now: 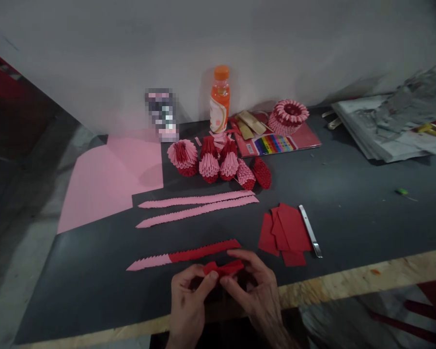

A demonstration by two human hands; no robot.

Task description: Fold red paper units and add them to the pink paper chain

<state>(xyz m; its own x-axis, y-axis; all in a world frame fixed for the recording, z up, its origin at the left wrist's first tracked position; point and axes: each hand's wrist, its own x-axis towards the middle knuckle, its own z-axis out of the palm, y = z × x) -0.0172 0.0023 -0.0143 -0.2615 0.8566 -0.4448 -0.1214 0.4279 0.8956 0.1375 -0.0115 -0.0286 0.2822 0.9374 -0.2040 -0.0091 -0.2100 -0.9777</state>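
Between my hands, over the table's front edge, is a partly folded piece of red paper [225, 267]. My left hand [191, 298] pinches its left part between thumb and fingers. My right hand [256, 286] grips the right part, with thumb low and index finger reaching over the top. Just beyond lies a pink and red strip of interlocked folded paper [199, 252]. Two pink folded strips [199, 199] lie farther back. Right of my hands is a loose pile of red paper rectangles [288, 230], with a silver craft knife [310, 231] along its right side.
Several pink and red folded-paper pieces [209, 167] stand mid-table before an orange bottle [220, 102]. A round paper piece [288, 116] rests on a red packet [307, 140]. Pink sheets [98, 198] lie left, stacked papers [378, 131] right. The wooden table edge [330, 276] runs in front.
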